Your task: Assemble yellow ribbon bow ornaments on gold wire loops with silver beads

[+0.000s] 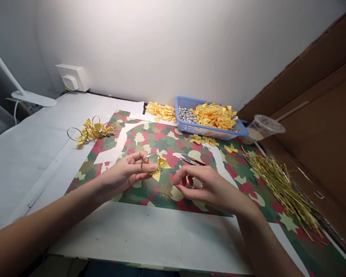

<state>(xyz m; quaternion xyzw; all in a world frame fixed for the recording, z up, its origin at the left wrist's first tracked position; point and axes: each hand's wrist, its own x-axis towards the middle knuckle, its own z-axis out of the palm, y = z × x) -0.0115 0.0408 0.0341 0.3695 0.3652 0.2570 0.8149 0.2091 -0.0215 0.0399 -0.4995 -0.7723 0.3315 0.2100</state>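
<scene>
My left hand (135, 169) pinches a yellow ribbon bow (158, 167) between thumb and fingers, above the patterned sheet. A gold tie bent into a loop (150, 156) rises from the bow, and a small silver bell (160, 169) sits at its middle. Just to the right, apart from the bow, is my right hand (197, 182). Its thumb and index fingertip are pressed together; whatever lies between them, if anything, is too small to make out. Behind that hand lie scissors or snips with dark blades and a red edge (193, 160), partly covered by it.
A blue basket (212, 132) at the back holds silver bells (187, 115) and yellow bows (216, 115). More bows (161, 111) lie beside it. Looped bows with bells (95, 132) are piled at left. Gold ties (282, 188) and a tilted plastic cup (262, 129) are at right.
</scene>
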